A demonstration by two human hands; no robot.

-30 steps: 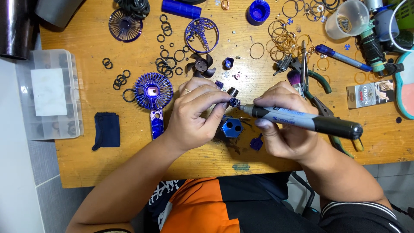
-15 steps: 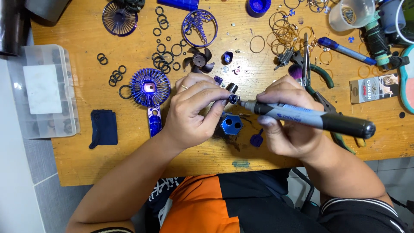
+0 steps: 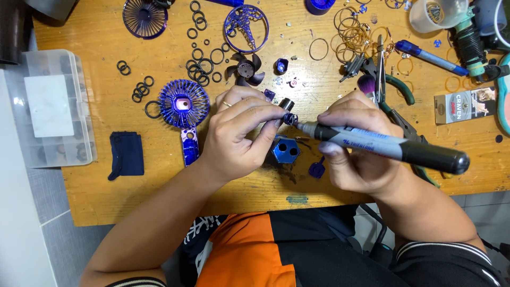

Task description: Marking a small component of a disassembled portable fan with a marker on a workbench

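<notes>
Pinching the motor (image 3: 287, 104) steady at centre frame, left hand (image 3: 241, 135) should hold still while right hand (image 3: 356, 143), gripping the tool (image 3: 382, 144), presses squarely.

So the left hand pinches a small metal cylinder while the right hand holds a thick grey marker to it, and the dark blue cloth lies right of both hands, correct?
Not quite. In the head view the dark blue cloth lies left of both hands. The left hand does pinch the small metal cylinder, with the right hand holding the thick grey marker to it.

Small silver-and-blue part (image 3: 287, 110) sitting pinched at left-hand fingertips, above wooden bench. Grey marker (image 3: 380, 143) with black rear end lying near-horizontal in right hand, tip touching small part's blue end.
</notes>
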